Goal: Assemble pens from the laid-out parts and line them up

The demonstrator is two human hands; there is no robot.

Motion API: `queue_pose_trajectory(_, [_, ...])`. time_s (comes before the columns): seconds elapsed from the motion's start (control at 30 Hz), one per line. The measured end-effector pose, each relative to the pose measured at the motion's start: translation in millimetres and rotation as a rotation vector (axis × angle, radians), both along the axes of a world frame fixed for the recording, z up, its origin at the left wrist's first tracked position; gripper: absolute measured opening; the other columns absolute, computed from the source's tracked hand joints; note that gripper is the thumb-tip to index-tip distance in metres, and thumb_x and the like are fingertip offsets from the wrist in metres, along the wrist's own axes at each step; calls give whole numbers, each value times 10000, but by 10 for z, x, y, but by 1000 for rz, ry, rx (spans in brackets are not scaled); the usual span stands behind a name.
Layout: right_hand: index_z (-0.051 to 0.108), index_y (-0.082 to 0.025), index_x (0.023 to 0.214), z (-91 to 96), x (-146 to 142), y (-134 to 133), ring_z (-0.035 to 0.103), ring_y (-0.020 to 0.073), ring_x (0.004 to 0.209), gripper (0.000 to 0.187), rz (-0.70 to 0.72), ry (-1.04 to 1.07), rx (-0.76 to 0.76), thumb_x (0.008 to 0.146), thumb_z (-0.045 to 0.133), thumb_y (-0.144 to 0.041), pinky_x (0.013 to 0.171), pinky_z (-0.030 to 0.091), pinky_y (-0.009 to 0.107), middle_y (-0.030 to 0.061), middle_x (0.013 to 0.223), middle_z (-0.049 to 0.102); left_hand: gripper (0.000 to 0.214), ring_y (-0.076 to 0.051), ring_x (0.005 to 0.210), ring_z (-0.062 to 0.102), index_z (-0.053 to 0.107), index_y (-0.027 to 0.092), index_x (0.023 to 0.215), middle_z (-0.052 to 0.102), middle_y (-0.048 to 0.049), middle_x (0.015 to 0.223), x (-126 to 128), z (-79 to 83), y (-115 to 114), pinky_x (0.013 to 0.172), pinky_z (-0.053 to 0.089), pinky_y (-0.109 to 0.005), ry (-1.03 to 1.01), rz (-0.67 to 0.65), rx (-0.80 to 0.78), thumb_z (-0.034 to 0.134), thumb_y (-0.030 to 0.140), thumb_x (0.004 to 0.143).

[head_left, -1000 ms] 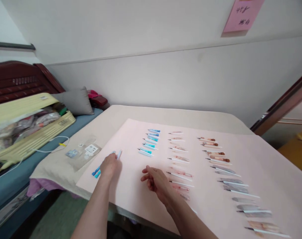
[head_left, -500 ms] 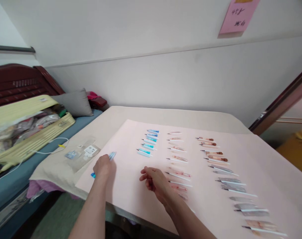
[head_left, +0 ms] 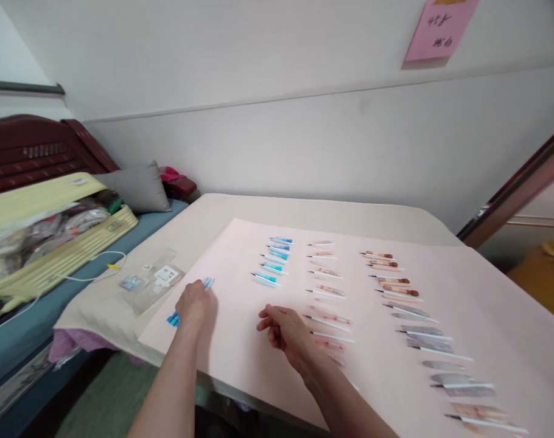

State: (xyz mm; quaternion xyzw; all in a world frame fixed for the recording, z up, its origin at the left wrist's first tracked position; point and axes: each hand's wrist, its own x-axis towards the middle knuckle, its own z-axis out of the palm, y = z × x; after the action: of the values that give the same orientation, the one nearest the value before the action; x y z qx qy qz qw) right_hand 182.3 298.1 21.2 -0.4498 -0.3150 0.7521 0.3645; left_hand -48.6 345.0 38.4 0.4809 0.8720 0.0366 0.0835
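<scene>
My left hand [head_left: 192, 304] is closed over slim blue pen barrels at the left of the pale sheet. Their light-blue tips [head_left: 208, 283] show past my fingers, and bright blue ends [head_left: 173, 319] show on the near side. My right hand [head_left: 281, 331] hovers over the middle of the sheet with nothing in it, fingers loosely curled and apart. Beyond it lies a column of blue pen barrels [head_left: 274, 266] with thin white dark-tipped refills beside them. Just right of that hand is a column of pinkish barrels [head_left: 327, 316], partly hidden by my forearm.
Farther right lies a column of brown-ended barrels [head_left: 398, 292] and greyish ones [head_left: 455, 378] with refills. A clear plastic bag [head_left: 153, 280] rests left of the pale sheet [head_left: 240, 328]. Beyond the table's left side, a yellow case [head_left: 117, 225] lies on a bed. A pink note [head_left: 441, 30] hangs on the wall.
My left hand has shifted slightly to the right, and more of the blue ends shows beside it. My right hand has barely moved.
</scene>
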Motion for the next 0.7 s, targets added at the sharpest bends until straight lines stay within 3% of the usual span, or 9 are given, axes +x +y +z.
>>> queue_pose_trajectory(0.27, [588,-129,807,15,14,29,428,62,419,283,-44,-20,17,775,548,-407,424,269,213,57,680,638,241,-251,994,514,553,185,983,552,-117,1059,747,-168,53,759,395,-336,14,-373,31,394,220,806])
queue_pose_trajectory(0.7, [593,-130,812,-12,26,63,427,58,414,302,-48,-22,-1,770,562,-428,421,261,207,55,678,635,258,-260,1047,467,553,159,1002,545,-134,1089,837,-195,-8,811,373,-344,-48,-497,-63,445,252,787])
